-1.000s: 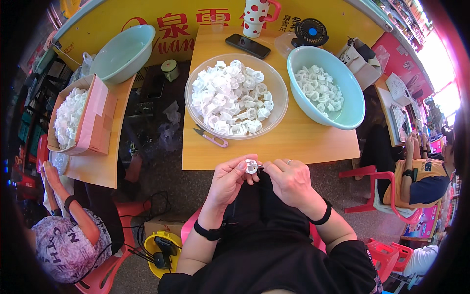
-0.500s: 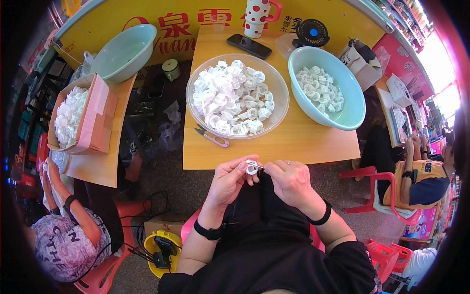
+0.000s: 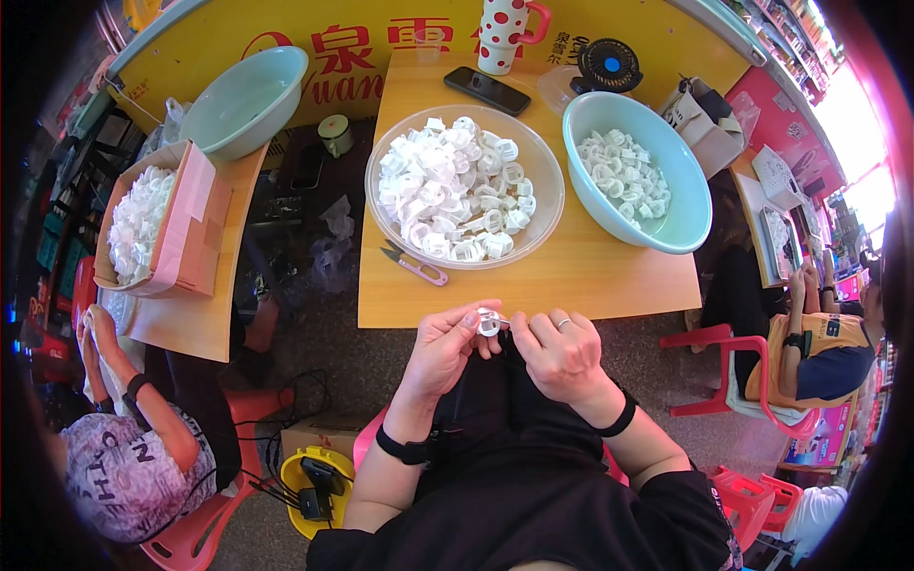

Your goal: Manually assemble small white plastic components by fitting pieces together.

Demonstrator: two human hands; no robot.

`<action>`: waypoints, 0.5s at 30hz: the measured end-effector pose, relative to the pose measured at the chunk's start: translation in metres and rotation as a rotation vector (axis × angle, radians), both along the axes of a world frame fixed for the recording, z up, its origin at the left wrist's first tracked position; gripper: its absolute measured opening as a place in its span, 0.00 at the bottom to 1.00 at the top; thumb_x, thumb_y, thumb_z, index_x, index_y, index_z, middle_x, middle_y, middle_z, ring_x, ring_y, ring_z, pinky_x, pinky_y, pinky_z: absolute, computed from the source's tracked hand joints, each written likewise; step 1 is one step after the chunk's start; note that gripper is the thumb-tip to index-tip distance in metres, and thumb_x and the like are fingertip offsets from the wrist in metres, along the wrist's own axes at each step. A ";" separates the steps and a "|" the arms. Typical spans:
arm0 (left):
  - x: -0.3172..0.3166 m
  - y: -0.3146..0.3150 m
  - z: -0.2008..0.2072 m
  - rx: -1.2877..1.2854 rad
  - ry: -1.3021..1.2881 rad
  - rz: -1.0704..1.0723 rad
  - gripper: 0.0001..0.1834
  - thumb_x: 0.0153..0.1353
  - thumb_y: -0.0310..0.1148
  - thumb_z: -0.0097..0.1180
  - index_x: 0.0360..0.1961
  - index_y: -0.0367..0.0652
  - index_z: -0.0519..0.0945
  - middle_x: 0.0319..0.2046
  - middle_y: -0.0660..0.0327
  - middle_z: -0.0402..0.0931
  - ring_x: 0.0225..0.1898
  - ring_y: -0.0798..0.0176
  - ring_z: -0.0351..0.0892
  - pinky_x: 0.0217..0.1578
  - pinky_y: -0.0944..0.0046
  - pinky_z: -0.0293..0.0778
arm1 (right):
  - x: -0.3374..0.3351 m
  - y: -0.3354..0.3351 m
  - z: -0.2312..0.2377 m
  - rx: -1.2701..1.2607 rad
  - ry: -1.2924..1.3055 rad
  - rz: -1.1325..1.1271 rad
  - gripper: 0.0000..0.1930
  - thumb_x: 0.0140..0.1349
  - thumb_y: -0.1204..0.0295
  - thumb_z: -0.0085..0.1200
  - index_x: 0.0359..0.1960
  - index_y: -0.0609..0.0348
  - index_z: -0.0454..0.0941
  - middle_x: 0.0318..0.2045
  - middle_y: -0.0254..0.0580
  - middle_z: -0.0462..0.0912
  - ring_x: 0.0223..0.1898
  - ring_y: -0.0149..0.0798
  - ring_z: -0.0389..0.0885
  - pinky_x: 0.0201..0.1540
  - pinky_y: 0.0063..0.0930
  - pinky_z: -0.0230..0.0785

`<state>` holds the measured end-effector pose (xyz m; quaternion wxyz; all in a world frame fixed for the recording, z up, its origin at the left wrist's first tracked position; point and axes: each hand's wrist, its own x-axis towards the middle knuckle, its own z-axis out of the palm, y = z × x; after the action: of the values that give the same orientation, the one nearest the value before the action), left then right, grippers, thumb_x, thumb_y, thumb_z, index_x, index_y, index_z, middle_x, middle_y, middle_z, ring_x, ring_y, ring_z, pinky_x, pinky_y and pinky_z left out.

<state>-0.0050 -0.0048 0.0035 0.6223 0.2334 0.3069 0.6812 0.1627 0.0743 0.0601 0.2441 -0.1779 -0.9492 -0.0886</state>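
Just off the table's near edge, my left hand point(image 3: 446, 348) pinches a small round white plastic part point(image 3: 488, 323) between thumb and fingers. Close against its right side is my right hand point(image 3: 560, 354), its fingers closed on a thin tool point(image 3: 506, 321) whose tip reaches the part; most of the tool is hidden in the fist. On the table beyond, a clear round basin point(image 3: 381, 228) holds a heap of similar white parts point(image 3: 447, 181). To its right stands a light-blue basin point(image 3: 687, 214) with smaller white pieces point(image 3: 621, 176).
Pink-handled snips point(image 3: 419, 265) lie by the clear basin. Behind stand a phone point(image 3: 487, 89), a dotted tumbler point(image 3: 498, 38) and a black fan point(image 3: 609, 65). A cardboard box point(image 3: 195, 228) of white parts is at left, beside a seated person point(image 3: 143, 457). Another person point(image 3: 819, 343) sits at right.
My right hand has rolled slightly at the wrist, so its ring shows more plainly. The left hand keeps the white part in nearly the same place.
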 end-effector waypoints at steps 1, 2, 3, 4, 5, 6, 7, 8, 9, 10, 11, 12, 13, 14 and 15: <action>0.000 0.000 -0.001 0.004 0.011 0.004 0.17 0.72 0.30 0.45 0.54 0.28 0.75 0.38 0.53 0.82 0.31 0.68 0.79 0.33 0.72 0.74 | 0.000 0.000 0.000 0.017 -0.008 -0.001 0.17 0.42 0.73 0.57 0.37 0.60 0.80 0.21 0.33 0.70 0.21 0.36 0.72 0.23 0.30 0.61; 0.000 0.000 -0.001 0.004 0.010 0.004 0.17 0.72 0.30 0.45 0.54 0.28 0.75 0.38 0.53 0.82 0.31 0.68 0.79 0.33 0.72 0.74 | 0.000 -0.001 0.001 0.033 -0.016 -0.002 0.17 0.42 0.73 0.57 0.38 0.61 0.80 0.21 0.34 0.70 0.22 0.36 0.72 0.23 0.30 0.61; 0.000 0.000 -0.001 0.000 0.012 0.005 0.17 0.72 0.30 0.45 0.54 0.28 0.76 0.38 0.53 0.82 0.31 0.68 0.79 0.33 0.72 0.74 | 0.000 -0.001 0.001 0.034 -0.016 -0.001 0.17 0.42 0.73 0.57 0.38 0.61 0.80 0.21 0.34 0.70 0.22 0.36 0.72 0.23 0.30 0.61; 0.001 0.000 -0.002 -0.004 0.013 0.005 0.17 0.72 0.30 0.45 0.54 0.29 0.76 0.38 0.53 0.82 0.31 0.68 0.79 0.33 0.72 0.74 | -0.001 0.000 0.001 0.053 -0.030 -0.002 0.15 0.45 0.71 0.55 0.38 0.60 0.79 0.22 0.33 0.70 0.22 0.34 0.71 0.23 0.28 0.60; 0.001 0.000 -0.002 -0.004 0.014 0.006 0.17 0.72 0.30 0.45 0.54 0.29 0.76 0.38 0.53 0.82 0.31 0.68 0.79 0.33 0.72 0.74 | -0.001 0.000 0.001 0.073 -0.044 -0.002 0.14 0.49 0.69 0.53 0.37 0.60 0.79 0.22 0.32 0.69 0.22 0.32 0.71 0.23 0.26 0.59; 0.001 0.000 -0.002 0.001 0.008 -0.009 0.17 0.72 0.30 0.45 0.54 0.29 0.75 0.39 0.53 0.82 0.32 0.68 0.79 0.34 0.71 0.74 | -0.002 0.001 0.001 0.074 -0.044 -0.002 0.14 0.49 0.69 0.53 0.37 0.60 0.79 0.22 0.32 0.69 0.22 0.32 0.71 0.23 0.26 0.59; 0.001 0.000 -0.002 0.007 0.002 -0.024 0.17 0.72 0.30 0.45 0.55 0.29 0.75 0.39 0.53 0.82 0.32 0.67 0.79 0.34 0.71 0.74 | -0.002 0.002 0.001 0.057 -0.036 -0.002 0.14 0.48 0.70 0.53 0.38 0.61 0.79 0.22 0.33 0.70 0.23 0.32 0.72 0.24 0.27 0.60; 0.000 0.000 -0.002 0.008 0.003 -0.024 0.17 0.72 0.30 0.45 0.55 0.29 0.75 0.39 0.53 0.82 0.32 0.67 0.79 0.34 0.71 0.74 | -0.002 0.002 0.001 0.041 -0.028 -0.002 0.15 0.47 0.71 0.54 0.38 0.61 0.79 0.22 0.33 0.70 0.23 0.33 0.73 0.24 0.27 0.61; -0.002 0.000 -0.002 0.018 0.011 0.001 0.18 0.72 0.31 0.45 0.55 0.29 0.74 0.40 0.52 0.82 0.33 0.67 0.79 0.35 0.71 0.75 | -0.001 0.003 0.002 0.041 -0.027 -0.001 0.15 0.47 0.71 0.54 0.38 0.61 0.79 0.22 0.33 0.70 0.23 0.33 0.73 0.24 0.27 0.61; -0.003 0.000 -0.002 0.028 0.019 0.026 0.18 0.72 0.31 0.46 0.56 0.29 0.74 0.41 0.52 0.82 0.33 0.67 0.79 0.35 0.71 0.75 | 0.000 0.003 0.004 -0.062 0.023 -0.011 0.13 0.47 0.73 0.54 0.37 0.60 0.79 0.22 0.35 0.72 0.23 0.35 0.74 0.24 0.29 0.63; -0.003 0.000 -0.002 0.028 0.020 0.026 0.18 0.72 0.31 0.46 0.56 0.29 0.74 0.41 0.52 0.82 0.33 0.67 0.79 0.35 0.71 0.75 | 0.001 0.003 0.005 -0.166 0.074 -0.022 0.11 0.48 0.76 0.55 0.36 0.59 0.79 0.22 0.36 0.74 0.23 0.38 0.76 0.24 0.31 0.65; -0.003 0.000 -0.001 0.030 0.013 0.033 0.18 0.71 0.30 0.46 0.57 0.29 0.74 0.42 0.51 0.81 0.34 0.66 0.80 0.36 0.71 0.75 | 0.002 0.001 0.006 -0.166 0.075 -0.022 0.11 0.48 0.76 0.55 0.36 0.59 0.79 0.22 0.36 0.74 0.23 0.38 0.76 0.24 0.31 0.65; -0.003 0.000 0.000 0.032 0.007 0.039 0.18 0.71 0.30 0.46 0.57 0.29 0.73 0.43 0.50 0.81 0.35 0.66 0.80 0.37 0.71 0.75 | 0.002 -0.001 0.006 -0.352 0.120 -0.019 0.09 0.50 0.77 0.56 0.35 0.59 0.78 0.22 0.39 0.75 0.23 0.42 0.78 0.25 0.34 0.67; -0.002 0.000 0.000 0.032 0.007 0.038 0.18 0.71 0.30 0.46 0.57 0.29 0.73 0.43 0.50 0.81 0.35 0.66 0.80 0.37 0.71 0.75 | 0.003 -0.002 0.006 -0.539 0.166 -0.015 0.06 0.53 0.79 0.56 0.33 0.58 0.78 0.22 0.42 0.77 0.23 0.46 0.79 0.25 0.36 0.69; -0.001 0.001 0.001 0.031 0.015 0.031 0.18 0.71 0.29 0.46 0.57 0.30 0.73 0.43 0.50 0.81 0.35 0.65 0.80 0.37 0.70 0.76 | 0.003 -0.002 0.005 -0.539 0.167 -0.019 0.06 0.53 0.79 0.56 0.33 0.58 0.78 0.22 0.42 0.77 0.23 0.46 0.79 0.25 0.36 0.69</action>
<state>-0.0059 -0.0042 0.0042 0.6056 0.2433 0.3047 0.6937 0.1655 0.0723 0.0649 0.2643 -0.2518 -0.9135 0.1797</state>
